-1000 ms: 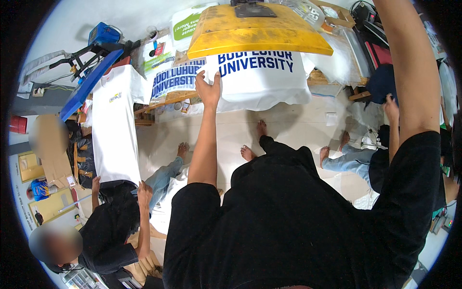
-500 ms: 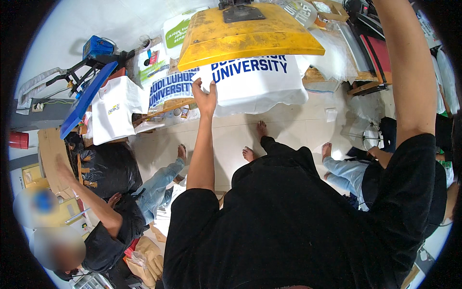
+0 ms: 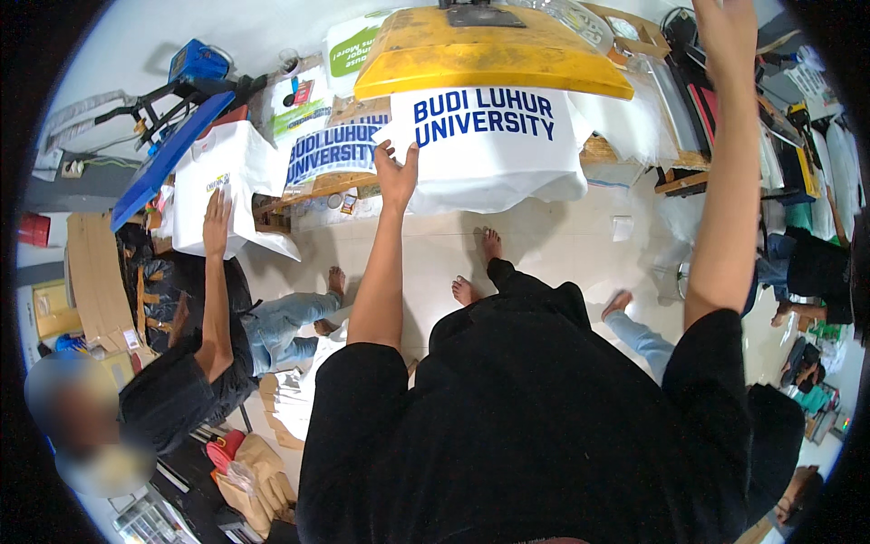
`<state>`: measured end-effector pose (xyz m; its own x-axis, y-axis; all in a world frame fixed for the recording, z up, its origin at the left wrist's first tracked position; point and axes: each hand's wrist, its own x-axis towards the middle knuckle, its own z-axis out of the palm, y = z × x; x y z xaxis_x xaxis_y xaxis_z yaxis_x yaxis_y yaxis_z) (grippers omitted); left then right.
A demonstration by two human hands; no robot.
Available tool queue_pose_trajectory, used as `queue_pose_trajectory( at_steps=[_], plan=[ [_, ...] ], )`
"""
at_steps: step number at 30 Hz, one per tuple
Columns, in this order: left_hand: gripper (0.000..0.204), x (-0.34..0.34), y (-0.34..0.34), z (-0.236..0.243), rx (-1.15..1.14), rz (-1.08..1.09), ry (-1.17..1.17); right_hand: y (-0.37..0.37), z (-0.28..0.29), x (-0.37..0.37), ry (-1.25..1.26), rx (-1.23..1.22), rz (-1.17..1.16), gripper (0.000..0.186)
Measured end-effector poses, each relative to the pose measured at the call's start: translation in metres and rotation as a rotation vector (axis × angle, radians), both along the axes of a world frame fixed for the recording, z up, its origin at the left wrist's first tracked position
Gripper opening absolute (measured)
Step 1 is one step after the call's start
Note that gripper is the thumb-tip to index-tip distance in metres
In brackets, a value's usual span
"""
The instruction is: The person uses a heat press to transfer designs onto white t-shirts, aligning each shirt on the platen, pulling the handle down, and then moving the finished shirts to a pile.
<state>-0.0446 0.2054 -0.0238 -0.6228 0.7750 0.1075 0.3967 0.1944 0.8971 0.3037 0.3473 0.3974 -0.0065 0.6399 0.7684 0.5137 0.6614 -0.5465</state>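
A white T-shirt [image 3: 507,172] with dark blue lettering is draped over the lower plate of a heat press. Over its far part hangs the scuffed yellow upper plate [image 3: 489,56], raised and tilted. My left hand [image 3: 396,174] is at the shirt's left edge, thumb and fingers apart; whether they touch the fabric is hard to see. To its left, printed sheets [image 3: 331,152] with similar blue lettering lie on the wooden table. My right hand [image 3: 725,32] is raised at the upper right, cut off by the picture's edge, so its grip is hidden.
At the left, a co-worker's hand [image 3: 216,222] lies on another white shirt [image 3: 245,163] at a press with a blue plate [image 3: 172,163]. Plastic sheets [image 3: 634,127] and frames crowd the table's right side. Another person [image 3: 811,281] is at the far right.
My right hand has come into view at the top. More of the shirt's lettering shows below the yellow plate. The left co-worker's hand has moved onto the other white shirt.
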Motion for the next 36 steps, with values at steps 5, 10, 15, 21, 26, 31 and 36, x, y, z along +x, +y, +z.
queue_pose_trajectory(
  at_steps=[5,10,15,21,26,31,36],
  plan=[
    [0.058,-0.014,-0.001,-0.020,0.106,0.050,-0.145,0.029,-0.183,0.103,0.268,-0.550,-0.142,0.038],
    [0.067,0.003,0.014,-0.005,-0.004,0.065,-0.218,-0.003,-0.362,0.135,0.072,-1.020,-0.281,0.072],
    [0.089,0.007,0.008,0.003,-0.141,0.077,-0.107,-0.040,-0.379,0.083,0.260,-1.346,-0.004,0.073],
    [0.084,0.015,0.011,0.001,-0.089,0.064,-0.144,-0.038,-0.414,0.081,0.492,-1.408,0.145,0.075],
    [0.075,-0.003,-0.009,-0.010,-0.195,0.098,-0.339,-0.056,-0.402,0.071,0.806,-1.447,0.291,0.067],
    [0.077,-0.001,-0.034,-0.013,-0.154,0.038,-0.713,-0.056,-0.434,0.107,0.876,-1.512,0.369,0.054],
    [0.045,-0.011,-0.071,-0.006,0.103,0.046,-0.934,-0.069,-0.410,0.112,0.946,-1.395,0.402,0.049]
  ],
)
